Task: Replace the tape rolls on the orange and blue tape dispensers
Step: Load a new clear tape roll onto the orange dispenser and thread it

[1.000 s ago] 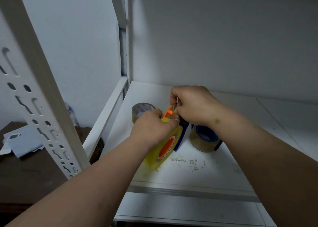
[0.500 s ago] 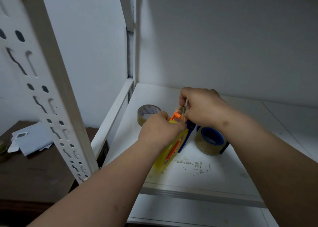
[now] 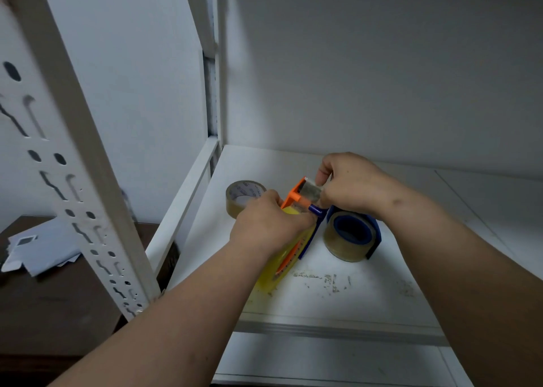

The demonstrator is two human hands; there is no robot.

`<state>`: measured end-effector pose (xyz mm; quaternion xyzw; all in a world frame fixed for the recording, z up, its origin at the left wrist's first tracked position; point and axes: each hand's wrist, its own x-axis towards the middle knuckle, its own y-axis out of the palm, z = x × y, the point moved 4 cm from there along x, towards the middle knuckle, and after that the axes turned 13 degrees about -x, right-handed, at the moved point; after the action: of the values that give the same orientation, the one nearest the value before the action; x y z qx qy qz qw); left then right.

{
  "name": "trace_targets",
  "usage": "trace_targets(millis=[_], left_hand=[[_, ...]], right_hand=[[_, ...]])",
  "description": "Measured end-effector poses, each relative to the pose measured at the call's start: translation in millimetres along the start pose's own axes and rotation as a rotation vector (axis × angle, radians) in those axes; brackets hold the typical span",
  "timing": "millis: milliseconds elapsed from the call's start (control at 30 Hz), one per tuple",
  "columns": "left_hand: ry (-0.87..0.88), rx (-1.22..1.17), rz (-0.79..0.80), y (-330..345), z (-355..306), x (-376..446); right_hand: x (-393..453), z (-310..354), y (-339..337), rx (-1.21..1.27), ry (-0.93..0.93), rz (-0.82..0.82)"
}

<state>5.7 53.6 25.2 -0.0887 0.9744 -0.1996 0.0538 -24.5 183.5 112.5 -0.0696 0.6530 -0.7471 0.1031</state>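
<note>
Shelf: white metal shelf (image 3: 367, 295), scuffed near the front edge, everything sits on it.
Left hand: left hand (image 3: 266, 228) nearest, curled round the yellow tape roll (image 3: 271, 272) and orange dispenser (image 3: 293, 198), holding it on edge.
Right hand: right hand (image 3: 349, 184) just behind, pinching the clear tape end (image 3: 311, 191) at the dispenser's cutter.
Key bit: tape end lies straight ahead of the left hand, running right into the right one, so I'd guess the right does the pulling.
Blue dispenser: blue dispenser (image 3: 352, 235) lies flat just right, roll on it.
Spare: brown tape roll (image 3: 242, 194) behind left.
</note>
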Motion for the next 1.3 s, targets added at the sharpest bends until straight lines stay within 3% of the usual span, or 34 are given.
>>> trace_targets(millis=[333,533,667,767,1000,1200,1300], left_hand=[[0.088,-0.015,-0.013,-5.8,1.6,-11.6],[-0.173,-0.462,0.325,-17.5,16.2,-22.4],[-0.205,-0.622,0.412,-19.6,31.8,-26.4],[-0.152,-0.628,0.353,-19.0,37.7,-30.9],[-0.113,-0.535,0.009,-22.9,37.1,-29.8],[-0.126,-0.631,0.218,-22.1,47.6,-33.6],[-0.094,-0.664,0.227,-22.0,49.6,-34.4]], right_hand=[[2.6,12.6,1.8,-0.109,-0.067,-0.098],[-0.1,14.1,7.2,-0.155,-0.126,-0.192],[-1.8,20.4,6.5,-0.186,-0.185,-0.232],[-3.8,23.9,1.5,-0.182,-0.207,-0.283],[-7.3,26.5,-25.1,-0.090,-0.210,-0.398],[-4.1,20.9,-24.9,0.003,-0.207,-0.363],[-3.2,19.6,-29.9,0.024,-0.212,-0.373]])
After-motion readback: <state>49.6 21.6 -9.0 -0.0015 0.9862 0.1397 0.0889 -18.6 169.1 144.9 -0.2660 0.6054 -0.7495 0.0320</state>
